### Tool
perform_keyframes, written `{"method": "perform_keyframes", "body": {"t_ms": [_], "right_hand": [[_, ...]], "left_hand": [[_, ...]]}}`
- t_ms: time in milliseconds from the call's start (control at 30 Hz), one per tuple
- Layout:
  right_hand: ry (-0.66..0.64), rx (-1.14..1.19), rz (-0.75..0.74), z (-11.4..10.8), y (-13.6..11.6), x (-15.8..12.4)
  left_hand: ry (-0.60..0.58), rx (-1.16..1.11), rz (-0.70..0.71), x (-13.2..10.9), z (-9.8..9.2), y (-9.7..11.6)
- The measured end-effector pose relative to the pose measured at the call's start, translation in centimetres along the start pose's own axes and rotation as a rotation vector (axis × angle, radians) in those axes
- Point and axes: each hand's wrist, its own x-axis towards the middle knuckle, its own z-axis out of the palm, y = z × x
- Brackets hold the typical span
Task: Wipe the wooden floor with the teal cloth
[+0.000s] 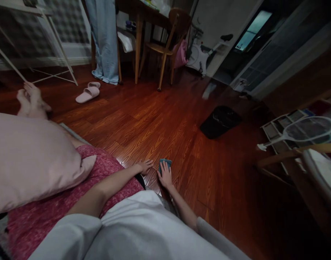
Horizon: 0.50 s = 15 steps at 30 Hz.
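My right hand [165, 176] lies flat on a small teal object [165, 163] on the wooden floor [160, 122], fingers spread over its near part. My left hand [146, 166] rests on the floor just to the left of it, palm down and fingers apart, holding nothing. Both arms reach forward from my white sleeves over my red-patterned lap.
A pink pillow [30, 159] lies on my legs at the left. Pink slippers [88, 93] sit farther back, near a wooden table and chair [165, 47]. A black bin [220, 121] stands on the floor to the right, and a racket-shaped swatter [303, 131] lies on a shelf.
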Motion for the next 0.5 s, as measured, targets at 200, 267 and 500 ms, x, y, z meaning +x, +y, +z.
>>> {"method": "perform_keyframes", "body": {"t_ms": [200, 267, 500], "right_hand": [[-0.001, 0.031, -0.003, 0.3, -1.1, -1.6], [-0.026, 0.033, 0.027, -0.5, -1.0, 1.0], [-0.109, -0.001, 0.168, -3.1, -0.5, 9.2]], "left_hand": [[-0.005, 0.016, -0.015, 0.1, 0.4, 0.1], [-0.004, 0.027, -0.014, 0.0, 0.3, 0.2], [0.012, 0.037, -0.009, -0.4, -0.5, 0.4]]}}
